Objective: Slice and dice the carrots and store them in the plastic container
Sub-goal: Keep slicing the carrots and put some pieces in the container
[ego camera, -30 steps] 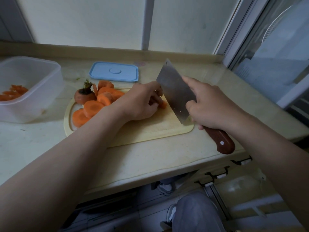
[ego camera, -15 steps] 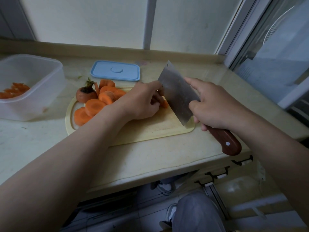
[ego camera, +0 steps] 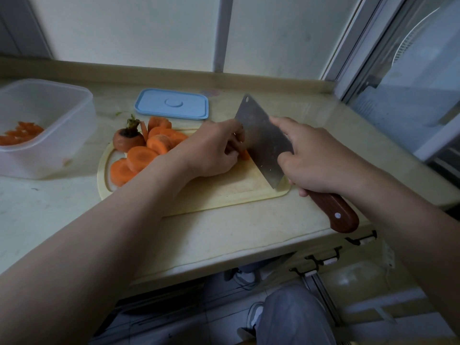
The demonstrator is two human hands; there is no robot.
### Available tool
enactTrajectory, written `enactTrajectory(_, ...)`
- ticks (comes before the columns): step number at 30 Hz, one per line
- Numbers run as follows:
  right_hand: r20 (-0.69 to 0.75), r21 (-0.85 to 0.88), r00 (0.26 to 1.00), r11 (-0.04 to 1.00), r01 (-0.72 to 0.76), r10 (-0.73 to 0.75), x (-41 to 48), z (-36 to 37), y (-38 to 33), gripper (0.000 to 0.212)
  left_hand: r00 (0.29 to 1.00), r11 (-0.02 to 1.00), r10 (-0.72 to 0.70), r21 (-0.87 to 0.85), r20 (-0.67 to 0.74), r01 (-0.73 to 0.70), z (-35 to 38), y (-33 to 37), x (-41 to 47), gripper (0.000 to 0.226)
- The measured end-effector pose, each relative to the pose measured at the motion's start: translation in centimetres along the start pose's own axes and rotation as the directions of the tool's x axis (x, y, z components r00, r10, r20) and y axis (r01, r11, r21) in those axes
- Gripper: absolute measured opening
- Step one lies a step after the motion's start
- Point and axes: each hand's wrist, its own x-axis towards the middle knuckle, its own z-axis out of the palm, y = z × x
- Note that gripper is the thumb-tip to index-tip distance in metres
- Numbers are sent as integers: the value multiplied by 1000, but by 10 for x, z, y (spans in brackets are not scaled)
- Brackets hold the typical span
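On the cutting board (ego camera: 224, 192), mid-worktop (ego camera: 219, 235), the left hand (ego camera: 211, 150) curls over a small carrot piece (ego camera: 245, 154), fingertips tucked back, apparently to pin it while staying clear of the edge. The right hand (ego camera: 316, 160) grips the cleaver (ego camera: 261, 143) where blade meets wooden handle, forefinger laid along the flat, likely to steady the cut; the blade stands against the left knuckles. Thick carrot rounds (ego camera: 142, 155) and the leafy carrot top (ego camera: 128, 140) wait at nine o'clock of the hands, out of the blade's way. Beyond the board at nine o'clock, the plastic container (ego camera: 62, 125) stands open, with a few cut carrot bits (ego camera: 20, 135) at its bottom. Its blue lid (ego camera: 171, 103) lies flat at twelve o'clock.
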Motion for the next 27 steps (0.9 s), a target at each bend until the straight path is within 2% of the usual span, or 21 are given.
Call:
enactTrajectory(11,69,-142,997,989,-28,38,2,5,-15,72,998,999,-48,-8,-36,48,0,-1,2,29)
enactTrajectory(15,83,-139,996,990,-20,32,3,6,-18,76,998,999,-41,-1,-41,41,-2,0,2,30)
enactTrajectory(17,78,-92,996,995,-26,34,3,5,-14,78,999,1000,-23,11,-47,24,-2,0,1,30)
enactTrajectory(21,13,107,998,992,-61,60,6,3,0,79,999,999,22,30,-48,-21,2,1,1,30)
enactTrajectory(27,-18,350,993,931,-102,115,11,-9,20,76,998,999,-23,27,-54,24,3,-5,2,28)
